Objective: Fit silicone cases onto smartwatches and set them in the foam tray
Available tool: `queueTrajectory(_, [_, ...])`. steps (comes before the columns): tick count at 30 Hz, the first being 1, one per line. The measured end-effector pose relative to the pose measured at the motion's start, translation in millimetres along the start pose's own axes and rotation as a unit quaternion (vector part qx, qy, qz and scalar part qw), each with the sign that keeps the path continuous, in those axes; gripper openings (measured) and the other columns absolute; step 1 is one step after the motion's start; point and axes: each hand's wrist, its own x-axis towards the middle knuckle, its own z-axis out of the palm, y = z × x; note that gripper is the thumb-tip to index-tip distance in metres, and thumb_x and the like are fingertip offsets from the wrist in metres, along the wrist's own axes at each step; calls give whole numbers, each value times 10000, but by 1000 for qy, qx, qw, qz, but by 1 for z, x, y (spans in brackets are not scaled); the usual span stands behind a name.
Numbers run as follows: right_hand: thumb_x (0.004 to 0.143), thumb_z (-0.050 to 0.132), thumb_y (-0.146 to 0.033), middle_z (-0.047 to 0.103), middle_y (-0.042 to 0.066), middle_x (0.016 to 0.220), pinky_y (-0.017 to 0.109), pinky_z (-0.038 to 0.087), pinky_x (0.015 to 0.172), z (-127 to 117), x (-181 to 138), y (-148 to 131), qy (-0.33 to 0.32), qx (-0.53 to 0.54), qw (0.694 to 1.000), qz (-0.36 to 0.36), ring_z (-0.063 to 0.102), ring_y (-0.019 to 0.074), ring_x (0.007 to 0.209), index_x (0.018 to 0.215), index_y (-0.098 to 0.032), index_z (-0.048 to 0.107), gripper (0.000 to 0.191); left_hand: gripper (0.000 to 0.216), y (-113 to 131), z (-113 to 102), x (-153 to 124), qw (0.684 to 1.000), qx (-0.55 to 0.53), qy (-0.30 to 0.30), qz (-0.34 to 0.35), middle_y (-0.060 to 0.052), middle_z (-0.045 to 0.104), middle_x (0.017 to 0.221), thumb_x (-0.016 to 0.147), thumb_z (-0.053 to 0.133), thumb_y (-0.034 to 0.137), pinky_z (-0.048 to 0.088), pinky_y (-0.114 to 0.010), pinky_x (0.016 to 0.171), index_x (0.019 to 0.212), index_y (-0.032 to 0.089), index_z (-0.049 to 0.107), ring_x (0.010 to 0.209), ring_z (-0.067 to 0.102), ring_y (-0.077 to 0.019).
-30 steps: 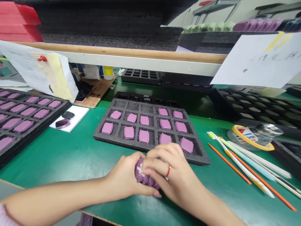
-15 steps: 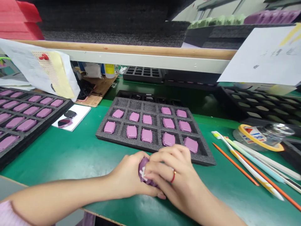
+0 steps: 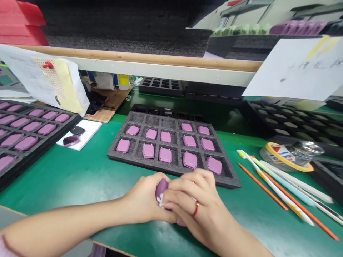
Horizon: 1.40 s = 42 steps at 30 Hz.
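My left hand (image 3: 150, 200) is wrapped around a dark purple rounded piece (image 3: 161, 190) with white marks on its upper side. From the right, my right hand (image 3: 194, 200), with a red ring on one finger, closes over the same piece; its bent fingertips press on the white-marked part. Much of the piece is hidden by the fingers, so its exact kind cannot be told. Just beyond my hands lies a dark grey foam tray (image 3: 174, 170), its compartments holding several purple watch cases (image 3: 165, 155). Some back-row compartments hold nothing.
Another foam tray of purple cases (image 3: 26, 143) lies at the left. A white pad (image 3: 89, 132) carries two small dark-faced pieces. On the right are a toothbrush (image 3: 277, 189), several thin sticks and a glass jar (image 3: 284, 157). A shelf edge (image 3: 160, 69) crosses above.
The view has shifted slightly. My right fingertips have slid a little lower and nearer on the purple piece, baring more of its plain top. Both hands keep their hold.
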Motion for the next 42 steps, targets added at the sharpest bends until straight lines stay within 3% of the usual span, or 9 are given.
queueTrajectory(13, [973,568,-178,729,24,882,390,363,834,-16,-12,7,71,-136,987,43,614,194,833,924,-218,685,134,655,2,-2,-3,999,29,4,19,-8,696,906,455,931,460,446,-312,746,959,198,604,840,607,-219])
queueTrajectory(18, [977,481,-374,727,120,855,433,441,690,-65,-74,68,77,-354,901,237,653,324,784,924,-192,632,243,619,5,-2,-5,1000,-6,-3,13,-42,731,1010,453,943,364,470,-374,877,952,207,613,959,659,-268])
queueTrajectory(22, [987,381,-365,706,208,889,475,455,624,-70,-92,77,44,-460,850,251,646,389,774,938,-147,635,338,606,6,-1,-5,1000,-19,3,12,-42,731,989,456,942,343,472,-388,888,937,203,601,967,660,-276])
queueTrajectory(25, [977,487,-304,699,169,1025,481,528,768,-44,-75,50,78,-364,914,161,666,331,922,1067,-165,635,222,615,4,0,-4,1000,-15,3,24,-42,735,997,463,942,355,471,-389,893,953,203,603,960,661,-274])
queueTrajectory(28, [990,498,-266,703,98,1054,342,592,755,-18,-54,26,9,-171,974,148,708,217,900,1061,-212,646,173,646,1,-1,-5,1000,-5,-1,25,-41,736,1004,464,941,385,480,-378,861,991,206,614,939,660,-269])
queueTrajectory(32, [999,486,-203,703,37,811,261,580,621,-11,-35,13,5,-68,984,163,698,159,686,886,-212,637,189,653,1,-1,-6,1000,4,-4,27,-27,735,994,463,939,408,467,-357,852,998,214,618,942,647,-255])
queueTrajectory(35, [967,589,-178,729,18,849,233,581,682,-11,-21,0,57,-9,991,122,703,141,735,989,-221,634,66,636,-2,-1,-6,1000,3,-7,29,-7,724,920,486,926,385,457,-324,785,1008,210,607,868,630,-228])
queueTrajectory(39, [966,601,-165,721,21,892,241,568,724,3,-2,-15,9,101,994,33,671,136,803,962,-225,683,101,525,-8,0,-3,995,-51,-30,76,42,651,831,533,871,278,416,-256,665,959,202,573,745,566,-159])
queueTrajectory(42, [958,617,-172,693,28,866,261,558,717,10,4,-5,12,135,990,46,649,145,811,920,-213,697,99,459,-8,0,-2,997,-39,-17,69,57,600,766,538,881,307,391,-243,632,833,202,544,722,544,-151])
